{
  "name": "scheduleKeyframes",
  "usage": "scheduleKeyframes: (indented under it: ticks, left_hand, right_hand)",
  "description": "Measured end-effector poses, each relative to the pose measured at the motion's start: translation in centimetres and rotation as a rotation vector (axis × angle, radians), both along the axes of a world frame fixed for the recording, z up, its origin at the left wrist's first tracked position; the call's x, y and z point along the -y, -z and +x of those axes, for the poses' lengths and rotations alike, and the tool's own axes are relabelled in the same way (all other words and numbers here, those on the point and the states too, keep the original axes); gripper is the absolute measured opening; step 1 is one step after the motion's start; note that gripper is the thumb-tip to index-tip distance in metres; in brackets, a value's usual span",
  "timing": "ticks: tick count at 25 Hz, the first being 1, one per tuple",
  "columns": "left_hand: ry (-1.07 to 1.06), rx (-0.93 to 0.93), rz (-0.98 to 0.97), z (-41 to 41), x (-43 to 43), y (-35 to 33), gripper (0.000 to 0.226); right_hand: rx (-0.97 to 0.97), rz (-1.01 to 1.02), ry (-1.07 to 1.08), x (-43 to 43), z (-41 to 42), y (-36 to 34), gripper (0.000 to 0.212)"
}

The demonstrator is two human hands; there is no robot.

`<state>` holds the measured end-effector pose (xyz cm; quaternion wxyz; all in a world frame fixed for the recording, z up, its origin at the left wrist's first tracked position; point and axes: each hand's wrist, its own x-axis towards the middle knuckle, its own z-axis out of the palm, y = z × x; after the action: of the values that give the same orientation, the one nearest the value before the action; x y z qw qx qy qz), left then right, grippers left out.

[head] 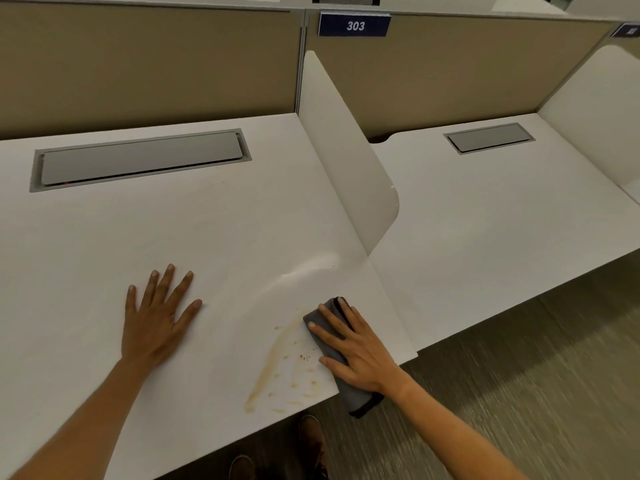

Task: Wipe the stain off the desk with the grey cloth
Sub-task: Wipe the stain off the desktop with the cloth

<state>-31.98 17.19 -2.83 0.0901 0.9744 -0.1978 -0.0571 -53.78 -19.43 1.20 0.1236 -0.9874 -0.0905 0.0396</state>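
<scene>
A brownish stain (pixel 277 368) of streaks and specks marks the white desk (pixel 207 237) near its front right corner. My right hand (pixel 349 348) presses flat on a folded grey cloth (pixel 353 396) just right of the stain; the cloth's near end hangs over the desk's front edge. My left hand (pixel 157 317) lies flat on the desk with fingers spread, well left of the stain, holding nothing. A pale wet smear (pixel 304 268) runs up and right beyond the cloth.
A white divider panel (pixel 343 161) stands along the desk's right edge, a neighbouring desk (pixel 485 216) beyond it. A grey cable hatch (pixel 138 159) sits at the back. Beige partitions with a blue "303" sign (pixel 355 26) rise behind. My shoes (pixel 311 441) show below.
</scene>
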Motion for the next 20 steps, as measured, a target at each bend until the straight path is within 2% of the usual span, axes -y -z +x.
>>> scheduleKeyframes:
  ticks: [5, 13, 20]
  left_hand:
    - [-0.004, -0.001, -0.018, 0.0, 0.0, -0.2, 0.065]
    - [-0.005, 0.013, -0.026, 0.1, 0.1, 0.0, 0.065]
    - [-0.001, 0.021, -0.031, 0.2, 0.2, 0.0, 0.066]
  right_hand:
    - [0.068, 0.112, 0.178, -2.3, -0.6, 1.3, 0.066]
    - [0.094, 0.128, 0.457, -7.8, -0.9, 1.8, 0.065]
    - [0.091, 0.148, 0.489, -8.5, -0.7, 1.8, 0.064]
